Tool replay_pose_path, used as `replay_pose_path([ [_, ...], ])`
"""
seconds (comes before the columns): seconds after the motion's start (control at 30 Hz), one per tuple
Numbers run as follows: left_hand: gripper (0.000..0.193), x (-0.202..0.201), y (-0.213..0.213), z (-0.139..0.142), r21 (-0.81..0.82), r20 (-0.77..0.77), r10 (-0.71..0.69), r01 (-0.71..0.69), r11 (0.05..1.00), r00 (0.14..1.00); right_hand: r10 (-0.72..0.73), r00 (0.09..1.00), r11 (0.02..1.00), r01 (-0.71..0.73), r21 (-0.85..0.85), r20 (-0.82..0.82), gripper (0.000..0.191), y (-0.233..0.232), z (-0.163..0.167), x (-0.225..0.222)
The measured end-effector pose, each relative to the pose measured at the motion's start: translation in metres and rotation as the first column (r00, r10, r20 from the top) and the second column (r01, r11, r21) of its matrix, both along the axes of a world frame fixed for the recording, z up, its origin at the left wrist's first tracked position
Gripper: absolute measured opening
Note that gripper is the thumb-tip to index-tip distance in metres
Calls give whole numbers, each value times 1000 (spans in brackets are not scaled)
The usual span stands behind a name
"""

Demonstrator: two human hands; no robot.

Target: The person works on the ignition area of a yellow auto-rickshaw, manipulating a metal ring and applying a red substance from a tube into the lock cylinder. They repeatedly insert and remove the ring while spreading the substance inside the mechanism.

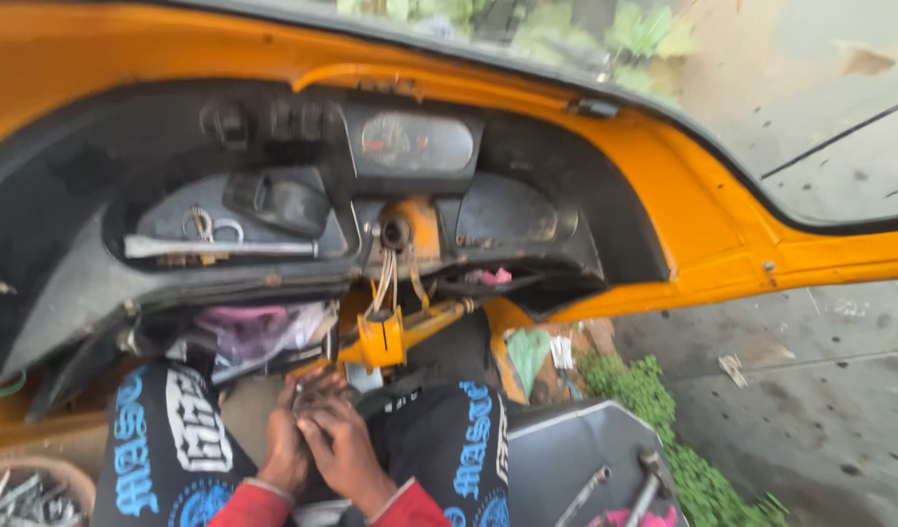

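Both hands are together low in the middle, between my knees in black trousers with blue and white print. My left hand [285,441] and my right hand [344,446] close around a small dark metal part [303,390] that is mostly hidden by the fingers. Just above them hangs a yellow bracket [381,337] with cables running up to the steering column hole [395,232] in the black dashboard [98,283] of a yellow three-wheeler.
A long metal tool [220,247] lies in the left dashboard tray. A pink cloth [249,327] sits below it. A bowl of metal parts [24,496] is at bottom left. A grey seat panel [576,454] with tools is at right, with green plants [644,390] beyond.
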State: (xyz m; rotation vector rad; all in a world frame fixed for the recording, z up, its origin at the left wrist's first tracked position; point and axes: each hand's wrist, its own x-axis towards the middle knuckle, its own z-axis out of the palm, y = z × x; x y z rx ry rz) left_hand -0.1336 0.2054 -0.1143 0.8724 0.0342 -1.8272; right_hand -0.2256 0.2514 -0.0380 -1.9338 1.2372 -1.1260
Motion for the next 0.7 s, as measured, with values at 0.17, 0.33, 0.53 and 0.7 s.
replay_pose_path([
  [0.17,47,0,3,-4,-92,86,-13,21,996,996,-201,964,945,144,293,175,25,-7,-2,1],
  [0.33,35,-6,5,2,-190,127,3,21,982,992,-212,967,969,190,158,140,14,-4,-13,-5],
  [0.53,29,10,4,19,-83,151,-54,67,994,987,-14,999,1000,14,-4,45,16,8,-28,-7],
  [0.7,27,25,6,5,-26,116,-74,78,997,991,181,949,962,-225,-155,-258,22,10,-37,-17],
])
